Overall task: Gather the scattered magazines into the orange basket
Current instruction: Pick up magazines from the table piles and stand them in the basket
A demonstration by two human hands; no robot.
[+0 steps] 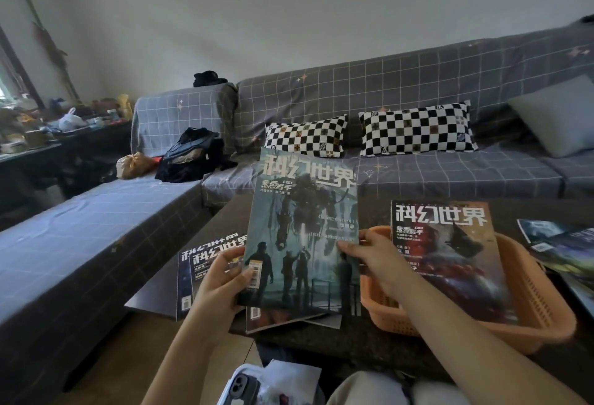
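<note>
I hold a teal-covered magazine (302, 231) upright above the dark coffee table (369, 337). My left hand (221, 279) grips its lower left corner and my right hand (373, 257) pinches its right edge. To the right stands the orange basket (546, 314), with a red-covered magazine (450, 260) leaning inside it. Two dark magazines (205, 253) lie overlapped on the table's left end. Another magazine (289, 318) lies under the one I hold. More magazines (559, 244) lie at the far right, beyond the basket.
A grey checked sofa (418, 176) runs behind and left of the table, with two checkerboard cushions (414, 128) and a dark bag (193, 157). A phone (241, 385) and white tissue (289, 375) rest near my lap. A cluttered side table (48, 134) stands far left.
</note>
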